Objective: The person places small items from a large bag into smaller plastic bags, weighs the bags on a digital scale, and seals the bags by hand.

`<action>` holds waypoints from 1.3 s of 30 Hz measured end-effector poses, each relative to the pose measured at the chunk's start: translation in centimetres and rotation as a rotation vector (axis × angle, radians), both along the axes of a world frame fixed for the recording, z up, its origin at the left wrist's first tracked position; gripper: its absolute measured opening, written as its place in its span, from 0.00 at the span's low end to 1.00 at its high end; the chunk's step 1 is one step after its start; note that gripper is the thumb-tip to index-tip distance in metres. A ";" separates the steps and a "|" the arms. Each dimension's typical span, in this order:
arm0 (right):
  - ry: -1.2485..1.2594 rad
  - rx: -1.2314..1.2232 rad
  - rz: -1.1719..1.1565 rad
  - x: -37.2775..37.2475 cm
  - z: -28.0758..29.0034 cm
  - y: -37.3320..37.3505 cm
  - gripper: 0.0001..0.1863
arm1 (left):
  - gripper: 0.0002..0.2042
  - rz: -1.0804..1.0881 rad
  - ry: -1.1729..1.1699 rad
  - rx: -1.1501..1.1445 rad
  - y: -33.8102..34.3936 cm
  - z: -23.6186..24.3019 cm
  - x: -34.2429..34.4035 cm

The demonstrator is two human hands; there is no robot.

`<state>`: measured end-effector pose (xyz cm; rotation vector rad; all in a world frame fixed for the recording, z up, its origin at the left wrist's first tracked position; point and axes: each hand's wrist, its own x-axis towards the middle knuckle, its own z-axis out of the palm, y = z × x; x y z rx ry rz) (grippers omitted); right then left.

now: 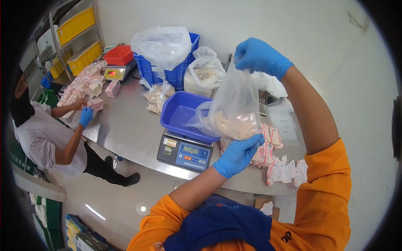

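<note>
A clear plastic bag [236, 94] with pale, crumbly pieces gathered at its bottom hangs in front of me. My right hand [261, 57], in a blue glove, is raised high and pinches the bag's top. Lower down, my blue-gloved left hand [240, 157] closes its fingers on the bag's bottom edge. Left of the bag is a blue-purple tray [178, 109] on a digital scale [184, 151], with a corner of clear plastic overlapping the tray. Several red-and-white paper packets [268, 150] lie just right of my left hand.
A co-worker [52, 144] at the left handles a small box [95, 104] near heaped packets [79, 85]. Along the wall stand a blue crate [147, 69] lined with plastic, a white tub [194, 85] and a second scale [119, 72] bearing a red tray [118, 55]. Filled bags [155, 100] lie on the steel table [130, 129].
</note>
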<state>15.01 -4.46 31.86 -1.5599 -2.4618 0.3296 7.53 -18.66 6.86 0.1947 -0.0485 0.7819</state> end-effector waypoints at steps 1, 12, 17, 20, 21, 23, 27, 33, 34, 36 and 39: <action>-0.001 0.017 -0.003 -0.4 -0.1 0.7 0.06 | 0.20 0.008 -0.027 -0.007 -0.1 0.3 0.2; -0.101 0.191 0.133 -3.4 -0.1 4.0 0.05 | 0.18 0.014 -0.184 -0.117 0.4 3.8 0.1; -0.040 0.197 0.123 -3.3 0.2 3.8 0.06 | 0.21 0.019 -0.154 -0.075 0.4 4.5 -0.2; -0.004 0.195 0.093 -2.5 0.6 2.6 0.06 | 0.23 0.031 -0.062 0.001 0.0 4.0 -0.3; 0.044 0.168 0.078 -2.4 0.9 1.7 0.07 | 0.25 0.036 -0.016 0.062 -0.1 3.7 -0.4; 0.118 0.165 0.056 -1.0 1.1 -0.1 0.07 | 0.27 -0.013 0.075 0.175 -0.6 2.7 -0.4; 0.243 0.164 -0.028 2.4 0.2 -4.2 0.07 | 0.32 -0.151 0.302 0.291 -1.7 -1.3 -2.8; 0.636 0.152 -0.297 11.0 -5.2 -13.3 0.05 | 0.37 -0.069 0.254 -0.057 -1.1 -8.6 -8.5; 0.737 0.106 -0.312 13.1 -7.2 -15.1 0.05 | 0.38 -0.057 0.197 -0.159 -0.8 -8.7 -9.4; 0.910 0.003 -0.351 17.3 -12.9 -18.9 0.05 | 0.36 -0.007 0.353 -0.068 -0.3 -7.2 -9.9; 1.062 -0.172 -0.408 20.0 -24.0 -24.4 0.05 | 0.31 0.083 0.716 0.157 0.0 -5.3 -9.9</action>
